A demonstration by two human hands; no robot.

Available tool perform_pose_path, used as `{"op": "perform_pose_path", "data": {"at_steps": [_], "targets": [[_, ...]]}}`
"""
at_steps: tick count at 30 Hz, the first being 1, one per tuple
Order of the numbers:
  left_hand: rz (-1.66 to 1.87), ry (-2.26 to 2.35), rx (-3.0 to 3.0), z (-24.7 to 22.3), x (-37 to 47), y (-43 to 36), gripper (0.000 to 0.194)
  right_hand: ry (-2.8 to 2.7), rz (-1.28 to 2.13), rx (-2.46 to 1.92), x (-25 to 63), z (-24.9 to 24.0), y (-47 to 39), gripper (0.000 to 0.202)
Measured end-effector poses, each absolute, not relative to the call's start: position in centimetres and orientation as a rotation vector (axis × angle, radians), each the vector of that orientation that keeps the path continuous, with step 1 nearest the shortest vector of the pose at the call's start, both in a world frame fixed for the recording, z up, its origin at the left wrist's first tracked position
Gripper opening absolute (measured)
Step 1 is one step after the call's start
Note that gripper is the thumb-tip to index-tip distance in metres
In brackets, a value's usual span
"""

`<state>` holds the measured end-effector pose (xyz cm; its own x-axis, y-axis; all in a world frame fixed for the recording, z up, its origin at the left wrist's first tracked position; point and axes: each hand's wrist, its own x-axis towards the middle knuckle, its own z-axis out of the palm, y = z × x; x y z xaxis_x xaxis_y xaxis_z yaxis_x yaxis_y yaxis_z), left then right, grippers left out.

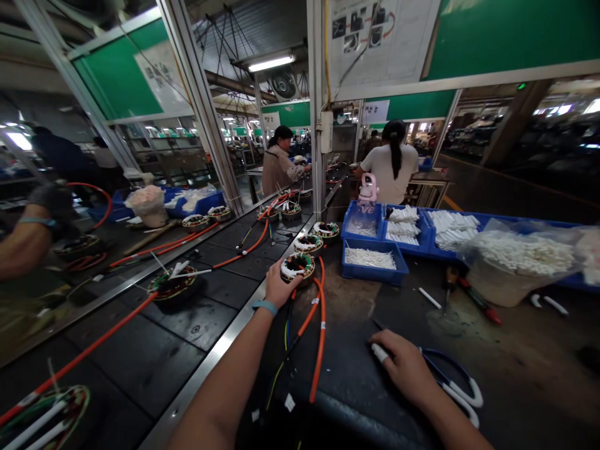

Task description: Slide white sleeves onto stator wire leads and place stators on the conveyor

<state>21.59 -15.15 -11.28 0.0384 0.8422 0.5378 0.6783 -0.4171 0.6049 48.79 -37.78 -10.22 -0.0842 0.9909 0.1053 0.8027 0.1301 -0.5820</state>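
Far left: across the line, a co-worker's gloved hand (49, 199) is raised near an orange loop of cable.
Black line: on its dark plates (187, 325) stands a wired ring (175, 289), with white tubes lying over it; this one is well apart from both hands.
Left hand: I see the left hand (280, 283) closed on the near left edge of the coil ring (307, 267), thumb at the front; a blue band (265, 306) is around the wrist.
Coil ring: it sits beside the metal edge of the line, directly at the left fingers, and well apart from the right hand, farther away and to its left. Two similar rings stand just behind it.
Orange cables: these cables (322, 337) run from the ring toward the person, between the two hands.
Small blue tray: the tray (375, 275) of white sticks is beyond the right hand.
Right hand: the right hand (404, 365) rests low on the counter (520, 381), fingers bent, over blue-handled scissors (457, 382); whether it grips them, I cannot tell.
Far right: a red-handled tool (485, 307) lies near a tub (494, 284) of white pieces.
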Motion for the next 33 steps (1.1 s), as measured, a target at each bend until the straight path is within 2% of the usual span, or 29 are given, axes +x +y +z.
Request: {"op": "perform_pose_path", "data": {"at_steps": [15,27,33], "targets": [[1.314,1.564,2.109,-10.9,21.7,-15.7,0.067,-1.913,0.535,-1.738,49.1,-11.1,-37.8,0.038],[1.306,1.561,2.074,-11.3,21.6,-16.0,0.072,-1.948,0.426,-1.765,50.0,-12.9,-37.9,0.044],[1.314,1.552,2.057,-11.1,21.7,-16.5,0.072,-1.967,0.314,-1.732,50.6,-13.9,-37.7,0.040]]}}
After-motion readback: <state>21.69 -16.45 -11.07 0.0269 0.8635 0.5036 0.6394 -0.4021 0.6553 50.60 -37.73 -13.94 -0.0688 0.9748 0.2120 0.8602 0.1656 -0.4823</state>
